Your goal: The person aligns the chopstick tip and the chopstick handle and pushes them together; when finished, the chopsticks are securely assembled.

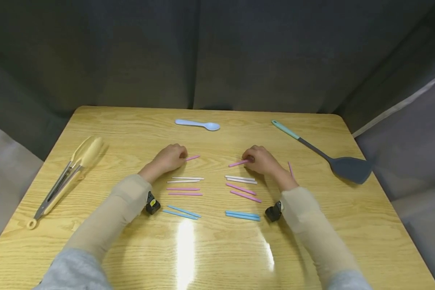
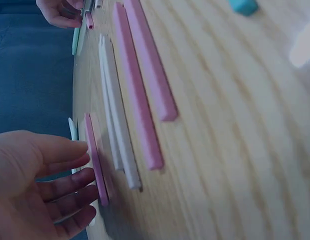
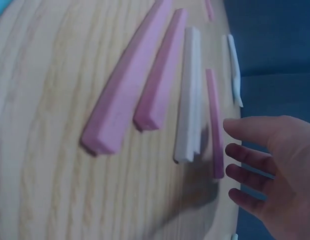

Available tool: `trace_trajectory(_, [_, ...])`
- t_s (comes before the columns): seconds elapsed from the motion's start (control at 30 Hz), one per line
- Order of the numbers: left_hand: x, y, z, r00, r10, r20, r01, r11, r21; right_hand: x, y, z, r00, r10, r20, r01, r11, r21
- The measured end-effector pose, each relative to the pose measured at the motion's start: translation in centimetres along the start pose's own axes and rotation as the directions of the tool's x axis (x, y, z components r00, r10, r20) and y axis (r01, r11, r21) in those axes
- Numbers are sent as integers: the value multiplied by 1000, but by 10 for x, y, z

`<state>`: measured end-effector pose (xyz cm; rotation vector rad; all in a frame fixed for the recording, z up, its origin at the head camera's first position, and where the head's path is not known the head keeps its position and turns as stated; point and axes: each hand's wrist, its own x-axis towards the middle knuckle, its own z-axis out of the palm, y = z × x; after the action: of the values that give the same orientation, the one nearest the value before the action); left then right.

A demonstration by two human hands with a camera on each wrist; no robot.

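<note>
In the head view my left hand point(image 1: 169, 158) is at the outer end of a pink stick point(image 1: 193, 157). The left wrist view shows the thumb and loosely bent fingers of this hand point(image 2: 42, 182) against or right beside that stick point(image 2: 96, 160). My right hand point(image 1: 264, 162) is over the outer end of another pink stick point(image 1: 238, 163). In the right wrist view the fingers of my right hand point(image 3: 280, 170) are spread and apart from the stick point(image 3: 214, 125). Nearer me lie two groups of white sticks point(image 1: 187, 178), pink sticks point(image 1: 185, 194) and blue sticks point(image 1: 243, 216).
A light blue spoon point(image 1: 197, 124) lies near the table's far edge. Tongs point(image 1: 63, 181) are at the left, and a dark spatula with a green handle point(image 1: 349, 169) is at the right. One more pink stick point(image 1: 291, 169) lies beyond my right forearm.
</note>
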<state>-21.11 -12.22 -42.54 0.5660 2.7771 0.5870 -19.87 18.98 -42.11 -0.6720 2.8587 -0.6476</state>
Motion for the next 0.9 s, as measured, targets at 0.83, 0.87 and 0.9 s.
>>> trace_trajectory(0.83, [8,5,-2,997,19,-81,-18,1000,12,2,-10,0,999,45,-21,-45,998,-34])
trace_trajectory(0.87, [8,4,-3,996,18,-84,-17,1000,8,1,-10,-1,999,49,-21,-49,999,-22])
trace_trajectory(0.9, [7,4,-4,996,16,-87,-16,1000,0,0,-11,-3,998,56,-20,-56,998,-5])
